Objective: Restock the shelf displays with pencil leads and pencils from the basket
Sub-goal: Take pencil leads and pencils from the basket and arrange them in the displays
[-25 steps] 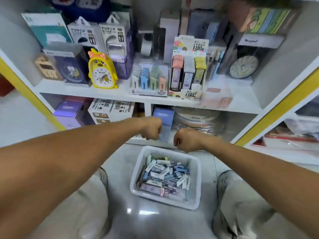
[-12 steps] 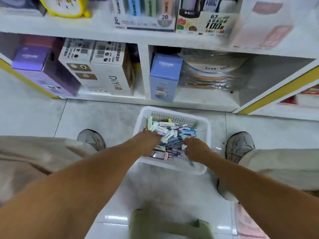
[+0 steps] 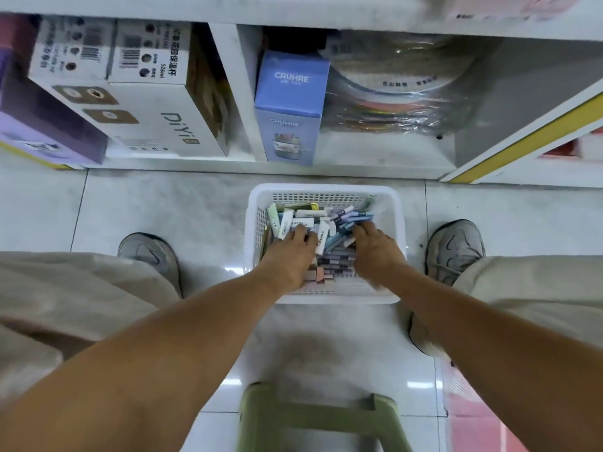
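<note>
A white plastic basket [image 3: 396, 223] sits on the floor between my feet, filled with several white pencil-lead packs [image 3: 305, 221] and blue and purple pencils [image 3: 354, 216]. Both hands are inside it. My left hand [image 3: 288, 256] lies palm down over the left side, its fingers bent onto the white packs, with one upright white pack [image 3: 322, 240] at its thumb side; a grip is not plain. My right hand [image 3: 375, 251] rests on the right side with its fingers reaching forward onto the blue pencils. The shelf displays are out of view above.
The lowest shelf behind the basket holds white DiYi boxes [image 3: 156, 115], a blue CRUHRE box [image 3: 290, 102] and wrapped round items [image 3: 394, 93]. My shoes [image 3: 148, 252] [image 3: 455, 247] flank the basket. A green stool [image 3: 323, 422] stands below me on the tiled floor.
My view has tipped down from the shelf displays to the floor. Both hands dropped from in front of the shelf into the basket and now reach further among the packs and pencils.
</note>
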{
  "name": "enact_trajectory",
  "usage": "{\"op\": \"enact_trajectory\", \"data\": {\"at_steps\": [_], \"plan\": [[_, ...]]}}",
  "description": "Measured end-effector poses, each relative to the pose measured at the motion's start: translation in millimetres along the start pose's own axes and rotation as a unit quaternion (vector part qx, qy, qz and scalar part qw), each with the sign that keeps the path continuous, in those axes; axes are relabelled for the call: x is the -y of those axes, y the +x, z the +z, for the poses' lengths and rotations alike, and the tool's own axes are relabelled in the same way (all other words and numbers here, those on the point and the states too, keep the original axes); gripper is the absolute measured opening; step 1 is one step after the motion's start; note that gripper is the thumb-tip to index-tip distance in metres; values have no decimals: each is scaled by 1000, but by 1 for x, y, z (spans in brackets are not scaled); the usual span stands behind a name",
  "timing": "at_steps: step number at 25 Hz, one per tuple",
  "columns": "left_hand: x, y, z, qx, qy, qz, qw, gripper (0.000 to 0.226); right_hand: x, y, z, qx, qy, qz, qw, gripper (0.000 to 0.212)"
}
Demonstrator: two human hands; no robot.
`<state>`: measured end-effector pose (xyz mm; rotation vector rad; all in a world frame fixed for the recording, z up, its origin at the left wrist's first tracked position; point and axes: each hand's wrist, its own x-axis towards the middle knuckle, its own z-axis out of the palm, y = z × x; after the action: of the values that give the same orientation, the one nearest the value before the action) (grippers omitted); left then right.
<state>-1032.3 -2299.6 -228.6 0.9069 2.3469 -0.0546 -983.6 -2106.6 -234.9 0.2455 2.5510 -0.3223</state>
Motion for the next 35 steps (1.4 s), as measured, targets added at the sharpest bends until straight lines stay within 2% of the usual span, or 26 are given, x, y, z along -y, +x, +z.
{"op": "enact_trajectory", "data": {"at_steps": [5, 9, 12, 15, 19, 24, 35], "plan": [[-7, 0, 13, -40, 72, -11, 997, 106, 11, -6, 14, -30, 29, 28, 999, 70], [-7, 5, 16, -23, 77, -31, 996, 120, 12, -8, 22, -46, 33, 35, 998, 69], [-3, 12, 12, -47, 75, -21, 996, 125, 10, -4, 26, -51, 31, 41, 997, 66], [0, 16, 8, -87, 59, -23, 994, 117, 10, -3, 30, -56, 27, 39, 997, 62], [-7, 6, 23, -69, 2, -49, 996, 109, 8, -5, 35, -69, 34, 33, 996, 55], [3, 5, 24, -96, 29, -29, 995, 108, 7, -6, 36, -82, 43, 23, 995, 49], [-2, 10, 11, -62, -50, -33, 996, 64, 10, -7, 22, -89, 74, 36, 993, 57]]}}
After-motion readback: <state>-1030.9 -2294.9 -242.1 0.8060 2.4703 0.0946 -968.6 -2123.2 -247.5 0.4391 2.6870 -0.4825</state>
